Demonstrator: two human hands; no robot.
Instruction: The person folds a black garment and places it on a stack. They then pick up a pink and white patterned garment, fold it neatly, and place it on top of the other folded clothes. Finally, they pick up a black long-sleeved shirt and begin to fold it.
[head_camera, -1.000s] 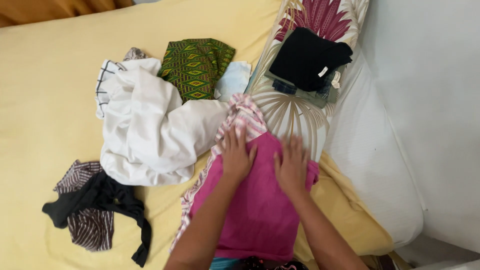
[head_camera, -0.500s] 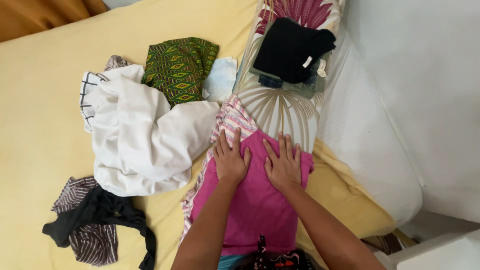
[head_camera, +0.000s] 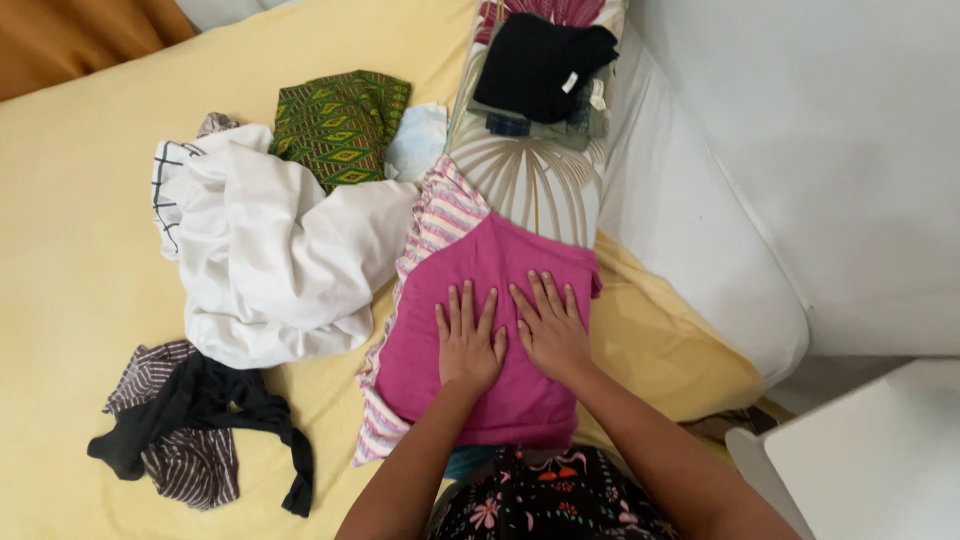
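Yellow bedsheet (head_camera: 90, 260) carried a pink garment (head_camera: 490, 300) at its near edge, long axis running away from the person. Left hand (head_camera: 468, 338) and right hand (head_camera: 548, 328) lay open, palms flat, side by side on its middle, equally near.

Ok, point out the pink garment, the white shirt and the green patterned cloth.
pink garment (head_camera: 500, 270), head view, upper middle of the fabric
white shirt (head_camera: 270, 260), head view, centre of the crumpled heap
green patterned cloth (head_camera: 340, 125), head view, middle of the fold

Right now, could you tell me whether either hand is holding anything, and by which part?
Nothing is gripped: the left hand and right hand lie flat, fingers spread, on the middle of the folded magenta cloth garment.
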